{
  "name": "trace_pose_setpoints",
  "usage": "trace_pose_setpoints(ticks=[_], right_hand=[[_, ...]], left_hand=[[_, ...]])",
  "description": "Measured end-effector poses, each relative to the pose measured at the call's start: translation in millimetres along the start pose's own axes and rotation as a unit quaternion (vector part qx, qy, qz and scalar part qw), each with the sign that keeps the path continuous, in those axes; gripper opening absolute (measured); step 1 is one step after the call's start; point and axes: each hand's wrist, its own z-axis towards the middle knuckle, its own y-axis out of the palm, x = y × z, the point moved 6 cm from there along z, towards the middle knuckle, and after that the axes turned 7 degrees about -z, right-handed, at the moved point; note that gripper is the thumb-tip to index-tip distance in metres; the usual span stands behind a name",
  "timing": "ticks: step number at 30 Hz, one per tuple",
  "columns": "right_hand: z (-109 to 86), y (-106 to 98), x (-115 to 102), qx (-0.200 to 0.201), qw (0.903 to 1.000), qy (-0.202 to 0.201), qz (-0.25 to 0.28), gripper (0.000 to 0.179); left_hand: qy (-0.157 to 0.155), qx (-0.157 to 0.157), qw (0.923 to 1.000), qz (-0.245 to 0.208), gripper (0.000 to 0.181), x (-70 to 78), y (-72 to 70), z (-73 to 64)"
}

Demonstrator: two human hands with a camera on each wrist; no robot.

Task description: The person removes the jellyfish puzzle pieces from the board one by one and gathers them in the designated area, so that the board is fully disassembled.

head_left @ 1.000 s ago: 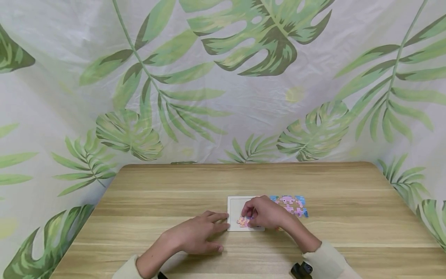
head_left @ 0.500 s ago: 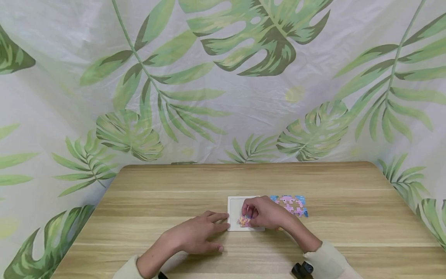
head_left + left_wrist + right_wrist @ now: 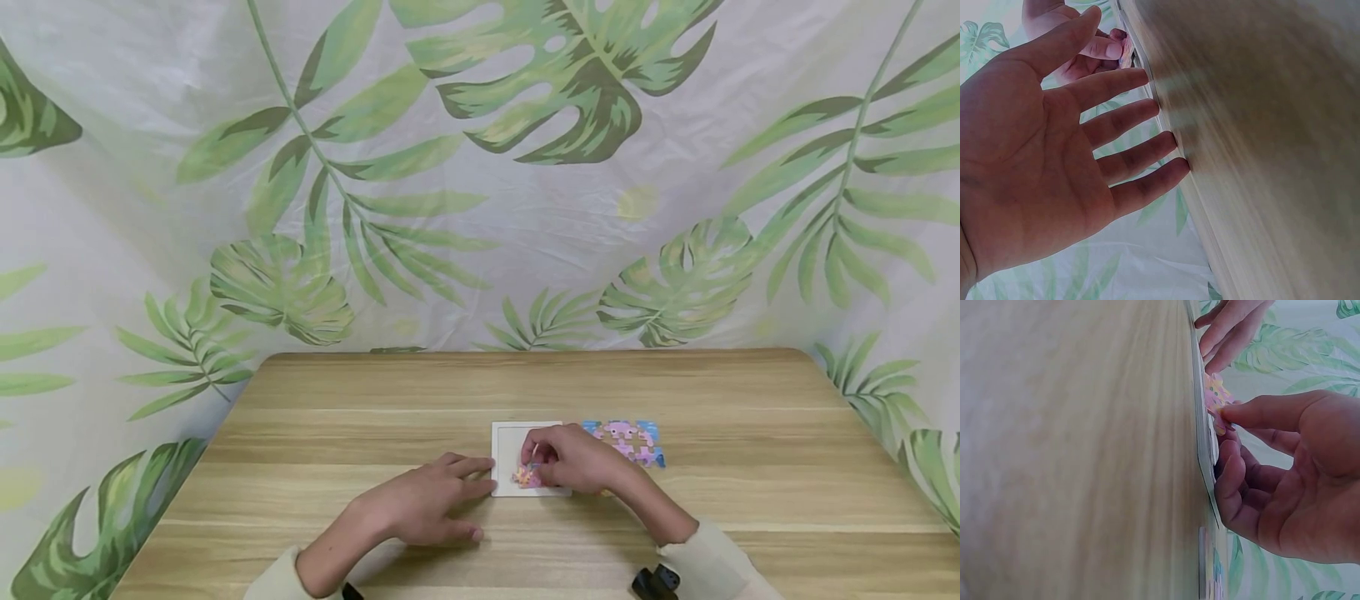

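Observation:
A shallow white puzzle tray [image 3: 507,447] lies on the table between the two hands. Fingertips of my left hand [image 3: 423,502] touch its left edge, the fingers straight and spread; the left wrist view shows this palm [image 3: 1029,156] with nothing in it. Over the tray, my right hand [image 3: 581,458] pinches a small joined cluster of pink and yellow jigsaw pieces [image 3: 525,476] between thumb and fingers. In the right wrist view these jigsaw pieces [image 3: 1215,397] stand slightly tilted above the tray. The right fingers hide part of the cluster and the tray's right side.
Right of the tray lies a partly joined pink and blue jigsaw [image 3: 637,442], some of it behind the right hand. The wooden table [image 3: 360,400] ends at a leaf-printed cloth [image 3: 465,225] at the back. Black wrist cameras [image 3: 656,582] sit under the sleeves.
The pinched jigsaw pieces have tilted and shifted slightly under the right fingers. The left hand stays at the tray's left edge.

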Motion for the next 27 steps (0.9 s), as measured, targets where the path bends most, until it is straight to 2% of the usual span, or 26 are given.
trace_pose_setpoints(ticks=[11,19,27], right_hand=[[-1.3,0.1,2.2,-0.009,0.9993,-0.004,0.035,0.018],[-5.8,-0.6,6.5,-0.021,0.9959,-0.008,0.088,0.015],[-17.1,-8.8,11.2,-0.01,0.9958,-0.012,0.09,0.012]], left_hand=[[-0.009,-0.006,0.9999,-0.012,0.063,-1.1,0.2,-1.4],[-0.008,-0.005,0.9999,-0.012,0.063,-0.5,-0.2,-1.9],[-0.007,-0.003,0.9999,-0.008,0.063,0.0,-0.3,-1.5]])
